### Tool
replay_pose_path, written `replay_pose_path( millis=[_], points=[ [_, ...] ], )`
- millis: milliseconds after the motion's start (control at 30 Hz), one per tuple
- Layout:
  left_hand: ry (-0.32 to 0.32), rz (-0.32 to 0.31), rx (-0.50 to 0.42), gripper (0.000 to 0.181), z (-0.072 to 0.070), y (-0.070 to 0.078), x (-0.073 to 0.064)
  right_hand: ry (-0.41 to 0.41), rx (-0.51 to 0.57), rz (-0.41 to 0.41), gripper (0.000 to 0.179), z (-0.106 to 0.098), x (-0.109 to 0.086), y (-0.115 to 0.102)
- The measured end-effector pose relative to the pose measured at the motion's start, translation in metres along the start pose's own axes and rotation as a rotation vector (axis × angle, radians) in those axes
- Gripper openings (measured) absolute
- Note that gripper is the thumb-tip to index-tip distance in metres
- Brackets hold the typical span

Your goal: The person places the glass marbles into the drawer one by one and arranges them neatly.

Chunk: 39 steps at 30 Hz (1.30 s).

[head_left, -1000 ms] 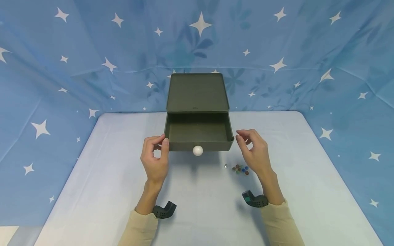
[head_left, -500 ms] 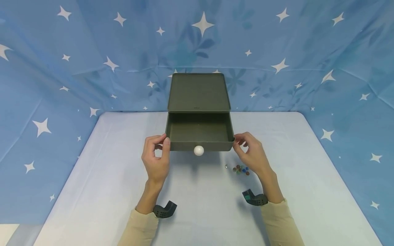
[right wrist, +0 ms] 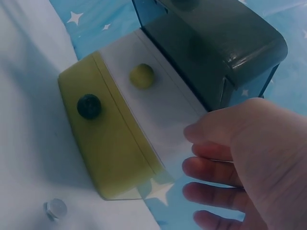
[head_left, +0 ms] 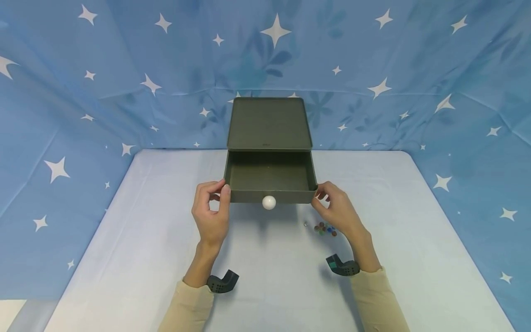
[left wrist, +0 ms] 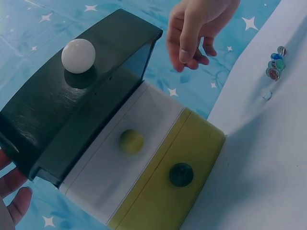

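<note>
A small drawer unit has its dark green top drawer (head_left: 271, 197) pulled out, with a white knob (head_left: 268, 202) on the front. My left hand (head_left: 211, 214) is at the drawer's front left corner, thumb and forefinger on either side. In the left wrist view its thumb (left wrist: 20, 205) stands apart from the drawer. My right hand (head_left: 338, 207) is beside the front right corner. In the right wrist view its relaxed fingers (right wrist: 213, 170) hold nothing. Whether either hand touches the drawer is hard to tell. No contents show inside the drawer.
Beneath the top drawer are a white drawer (left wrist: 108, 167) with a yellow knob and an olive-yellow drawer (left wrist: 158, 211) with a dark knob. Several coloured glass marbles (head_left: 321, 229) and one clear marble (head_left: 305, 224) lie on the white table (head_left: 265, 286). A star-patterned curtain (head_left: 166, 55) hangs behind.
My right hand has come left and slightly down, up to the drawer's right corner. The left hand keeps its place at the left corner. The drawer has stayed pulled out.
</note>
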<state>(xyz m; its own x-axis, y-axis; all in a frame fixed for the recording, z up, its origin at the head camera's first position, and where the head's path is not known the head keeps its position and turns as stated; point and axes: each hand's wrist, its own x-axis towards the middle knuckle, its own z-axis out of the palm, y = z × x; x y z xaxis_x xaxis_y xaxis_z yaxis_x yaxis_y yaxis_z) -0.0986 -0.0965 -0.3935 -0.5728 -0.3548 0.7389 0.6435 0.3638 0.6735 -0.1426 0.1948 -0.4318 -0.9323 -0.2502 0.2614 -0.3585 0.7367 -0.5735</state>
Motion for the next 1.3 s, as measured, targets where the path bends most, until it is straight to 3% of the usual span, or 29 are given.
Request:
replay_pose_path(
  millis=[300, 633, 1033, 1300],
  points=[
    [-0.005, 0.006, -0.005, 0.015, 0.0, 0.0, 0.0, -0.123, -0.039, 0.006, 0.021, 0.002, 0.0, 0.003],
    [-0.006, 0.0, -0.004, 0.014, 0.0, -0.001, 0.0, -0.244, -0.046, 0.074, 0.027, 0.005, -0.001, 0.005],
    [-0.009, 0.001, 0.0, 0.013, 0.0, -0.001, 0.0, -0.356, 0.013, 0.1, 0.032, 0.006, -0.002, 0.012],
    [-0.006, -0.001, 0.004, 0.015, -0.001, -0.031, -0.01, -0.414, 0.044, 0.073, 0.035, 0.009, -0.002, 0.02]
  ],
)
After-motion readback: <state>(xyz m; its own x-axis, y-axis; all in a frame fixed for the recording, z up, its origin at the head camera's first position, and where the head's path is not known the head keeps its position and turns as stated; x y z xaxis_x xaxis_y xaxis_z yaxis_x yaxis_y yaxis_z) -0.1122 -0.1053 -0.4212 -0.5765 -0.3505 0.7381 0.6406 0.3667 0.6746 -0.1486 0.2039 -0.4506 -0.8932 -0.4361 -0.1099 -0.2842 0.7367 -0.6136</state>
